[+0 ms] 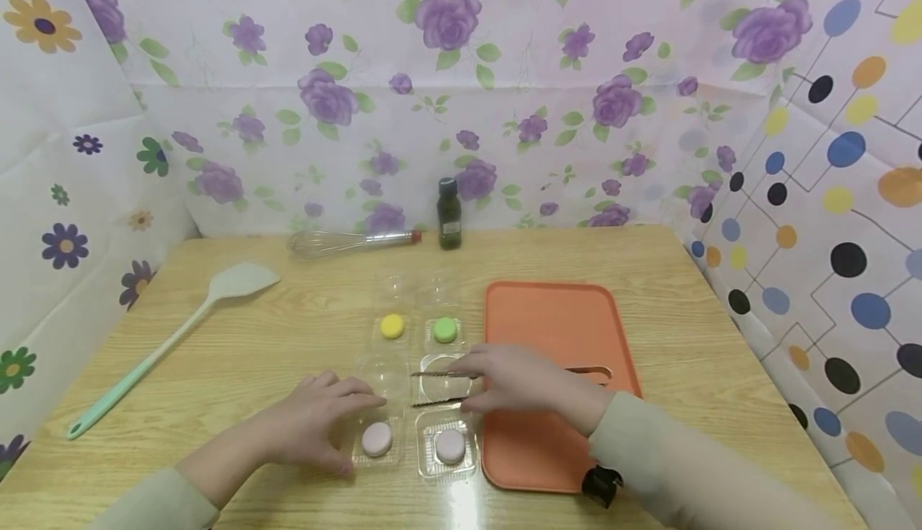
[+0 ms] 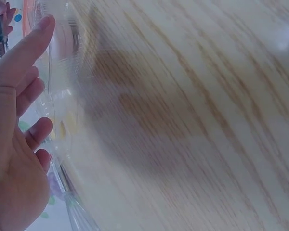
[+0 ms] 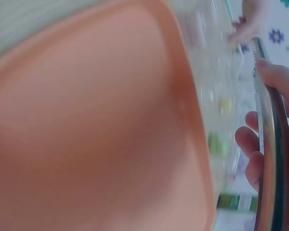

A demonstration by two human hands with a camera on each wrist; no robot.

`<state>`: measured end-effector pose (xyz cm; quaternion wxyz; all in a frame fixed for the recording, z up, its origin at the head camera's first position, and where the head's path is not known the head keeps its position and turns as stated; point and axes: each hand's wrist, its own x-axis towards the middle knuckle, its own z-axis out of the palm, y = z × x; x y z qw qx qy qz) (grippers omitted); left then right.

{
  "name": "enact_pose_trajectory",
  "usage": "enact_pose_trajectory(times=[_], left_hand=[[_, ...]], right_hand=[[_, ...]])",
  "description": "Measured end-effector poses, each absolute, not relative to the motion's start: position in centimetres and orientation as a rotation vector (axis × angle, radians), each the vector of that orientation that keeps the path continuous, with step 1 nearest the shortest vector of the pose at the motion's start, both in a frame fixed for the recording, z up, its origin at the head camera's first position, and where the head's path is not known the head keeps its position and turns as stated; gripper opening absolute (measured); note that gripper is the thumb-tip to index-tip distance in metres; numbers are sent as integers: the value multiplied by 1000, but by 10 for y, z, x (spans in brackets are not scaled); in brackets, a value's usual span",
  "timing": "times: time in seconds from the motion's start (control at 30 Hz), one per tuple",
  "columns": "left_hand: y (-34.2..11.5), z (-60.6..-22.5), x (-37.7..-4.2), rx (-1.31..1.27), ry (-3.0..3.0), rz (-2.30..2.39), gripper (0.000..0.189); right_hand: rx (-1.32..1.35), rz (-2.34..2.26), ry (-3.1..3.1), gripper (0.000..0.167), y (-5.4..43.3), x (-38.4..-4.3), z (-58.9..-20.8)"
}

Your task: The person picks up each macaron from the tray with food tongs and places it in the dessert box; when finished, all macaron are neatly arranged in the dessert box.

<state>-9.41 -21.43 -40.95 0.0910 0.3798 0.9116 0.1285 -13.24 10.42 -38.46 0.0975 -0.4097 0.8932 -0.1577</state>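
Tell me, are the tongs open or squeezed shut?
Open: in the head view, the tongs in the right hand show a clear gap between their two toothed tips.

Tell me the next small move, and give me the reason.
Probably have the left hand fold the clear lid over the front-left box. The lid seems to lie open behind the pale pink macaron, which already sits inside, and that hand is right beside it. The right hand holds tongs with no macaron between the tips.
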Motion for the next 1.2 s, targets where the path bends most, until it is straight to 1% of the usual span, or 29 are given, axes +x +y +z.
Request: enact_pose_trajectory(times=[0.33,0.6,0.9,1.2], left_hand=[[-213,-405,-96,1122,2704,395,82],[-210,-399,-99,1117,2695,401,85],[-202,-399,-106,1181,2716,396,85],[-194,-395,-113,1186,2747,385,86]], right_hand=[[-1013,-600,2788,44,175,-141,-383],[-808,-460,2947,49,224,-149,-392],[-518,-432,3050,51,263,-156,-409],[-260,-466,3070,59,298,-161,-417]])
